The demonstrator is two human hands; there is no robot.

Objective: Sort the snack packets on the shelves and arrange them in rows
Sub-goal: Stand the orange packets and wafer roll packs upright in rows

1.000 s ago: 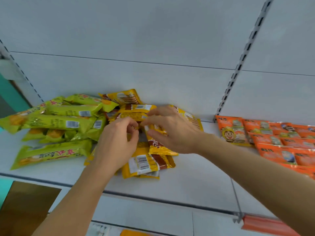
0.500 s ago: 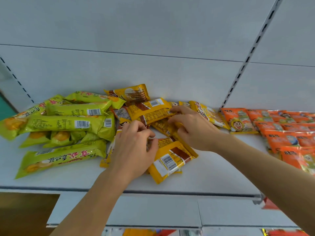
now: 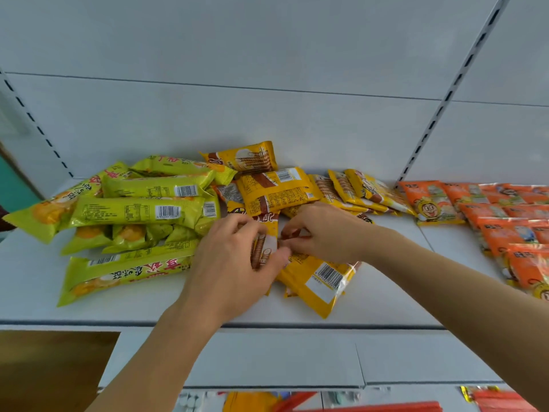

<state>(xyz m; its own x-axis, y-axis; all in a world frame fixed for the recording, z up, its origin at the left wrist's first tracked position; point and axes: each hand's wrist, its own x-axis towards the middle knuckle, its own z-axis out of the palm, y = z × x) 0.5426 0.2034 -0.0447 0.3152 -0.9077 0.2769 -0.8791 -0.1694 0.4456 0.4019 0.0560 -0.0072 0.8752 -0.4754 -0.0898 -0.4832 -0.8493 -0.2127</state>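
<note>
A loose heap of yellow wafer-roll packets (image 3: pixel 276 191) lies in the middle of the white shelf (image 3: pixel 148 304). My left hand (image 3: pixel 228 263) grips one yellow packet (image 3: pixel 264 248) standing on edge, thumb on its front. My right hand (image 3: pixel 323 230) pinches the same packet's top edge from the right; its fingertips are partly hidden. Another yellow packet (image 3: pixel 320 278) lies barcode-up below my right hand. Long lime-green packets (image 3: pixel 133 209) are piled to the left. Orange packets (image 3: pixel 505 221) lie overlapping at the right.
The shelf's white back panel (image 3: pixel 267 114) rises right behind the packets, with slotted uprights at left and right (image 3: pixel 430 129). A lower shelf with more goods (image 3: pixel 356 402) shows at the bottom. A brown surface (image 3: pixel 53 370) lies at lower left.
The view has moved closer and lower. Both hands shifted toward the pile's front and came together on one yellow packet, now lifted on edge between them.
</note>
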